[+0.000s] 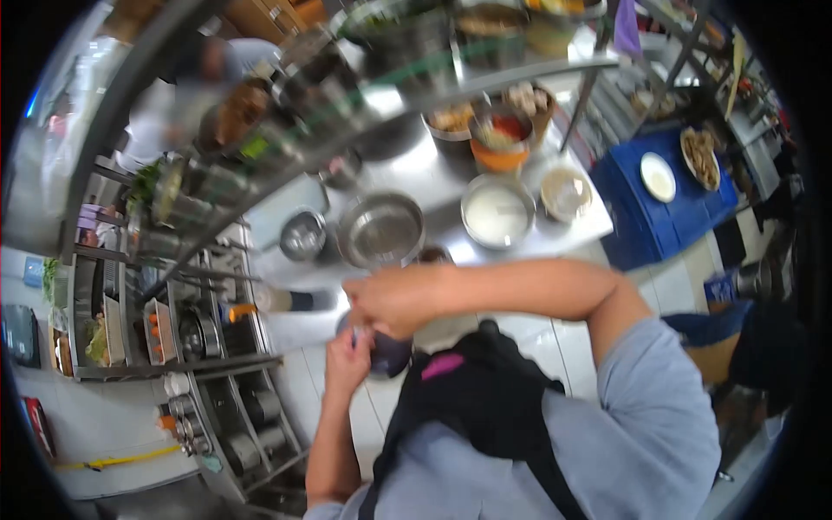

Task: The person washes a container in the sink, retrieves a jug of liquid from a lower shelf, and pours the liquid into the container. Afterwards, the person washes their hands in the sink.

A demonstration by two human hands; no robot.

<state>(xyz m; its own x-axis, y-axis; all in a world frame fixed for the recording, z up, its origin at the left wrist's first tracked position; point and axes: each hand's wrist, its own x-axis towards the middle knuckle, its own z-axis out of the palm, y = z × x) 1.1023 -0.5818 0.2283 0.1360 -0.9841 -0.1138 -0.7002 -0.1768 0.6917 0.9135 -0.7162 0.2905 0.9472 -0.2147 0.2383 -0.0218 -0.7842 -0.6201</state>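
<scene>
Close together at the table's front edge are my two hands, over a dark round bowl (390, 354). My left hand (348, 357) is closed around something small and bluish that I cannot make out. My right hand (394, 299) reaches across from the right, its fingers bent near the left one; blur hides what they hold, if anything. Just behind them is a wide metal bowl (380, 230), with a smaller metal bowl (303, 234) to its left. A bottle with a dark cap (276, 300) lies left of my hands.
A bowl of white contents (498, 211) and a lidded round container (566, 193) stand at the right of the metal table (451, 221). An overhead shelf rail (381, 106) crosses in front. A blue bin (641, 230) is further right. Other people are at upper left and far right.
</scene>
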